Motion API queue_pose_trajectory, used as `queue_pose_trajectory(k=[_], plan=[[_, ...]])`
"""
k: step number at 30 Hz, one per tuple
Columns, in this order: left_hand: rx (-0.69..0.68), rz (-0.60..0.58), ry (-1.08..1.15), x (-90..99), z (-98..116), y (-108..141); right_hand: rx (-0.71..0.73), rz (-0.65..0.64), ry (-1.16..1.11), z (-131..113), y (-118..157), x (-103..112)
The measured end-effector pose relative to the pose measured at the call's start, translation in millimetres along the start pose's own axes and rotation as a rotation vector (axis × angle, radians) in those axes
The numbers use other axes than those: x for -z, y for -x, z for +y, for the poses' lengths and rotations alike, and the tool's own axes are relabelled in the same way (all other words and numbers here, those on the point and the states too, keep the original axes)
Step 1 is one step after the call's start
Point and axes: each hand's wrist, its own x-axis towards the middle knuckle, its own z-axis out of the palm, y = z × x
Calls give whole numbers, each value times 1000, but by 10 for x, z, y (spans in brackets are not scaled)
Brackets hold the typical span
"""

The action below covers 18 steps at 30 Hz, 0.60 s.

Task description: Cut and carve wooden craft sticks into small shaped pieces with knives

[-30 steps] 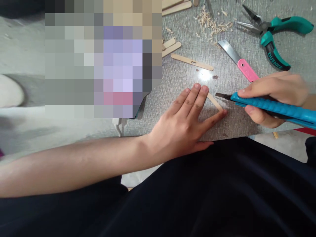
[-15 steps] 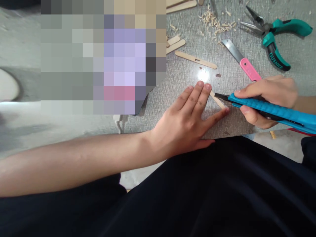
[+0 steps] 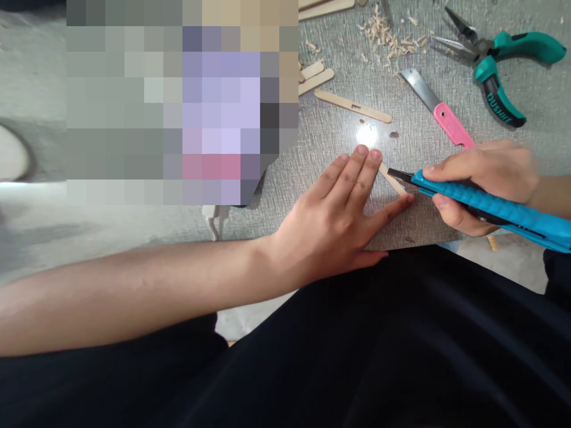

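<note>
Head view: a thin wooden stick (image 3: 393, 181) is pinned flat on the worktop (image 3: 276, 208) by the left hand (image 3: 339, 220), palm down with nothing gripped; three fingers are bunched near one end, the index is splayed out to the other, and the thumb sits apart by the near edge; that spread looks meant to stop the stick from skidding or twisting, with its middle left exposed; the blue cutter (image 3: 499, 199) is clamped in the right hand (image 3: 495, 172), thumb and fingers wrapped around the front of the body, probably so the short dark blade (image 3: 399, 176) can be steered from up close; its tip is right at the stick, though actual contact can't be told from here

As for edges, the near rim of the worktop runs just below the left index, with dark clothing (image 3: 401, 333) right past it, so not much slack is given on that side; more room is offered beyond the fingertips, up to the slotted stick (image 3: 334, 102); on the right it's tighter, as the pink-handled blade tool (image 3: 450, 123) is partly hidden by the right hand; the pliers (image 3: 482, 50), jaws apart, and the wood shavings (image 3: 388, 38) are set farther off
</note>
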Motion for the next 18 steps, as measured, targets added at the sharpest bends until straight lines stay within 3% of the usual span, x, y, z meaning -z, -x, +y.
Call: queue_pose_trajectory(k=[8, 18], plan=[[38, 20, -31, 30, 66, 18, 7, -52, -19, -42, -57, 19], [62, 51, -90, 29, 128, 13, 109, 16, -140, 45, -64, 2]])
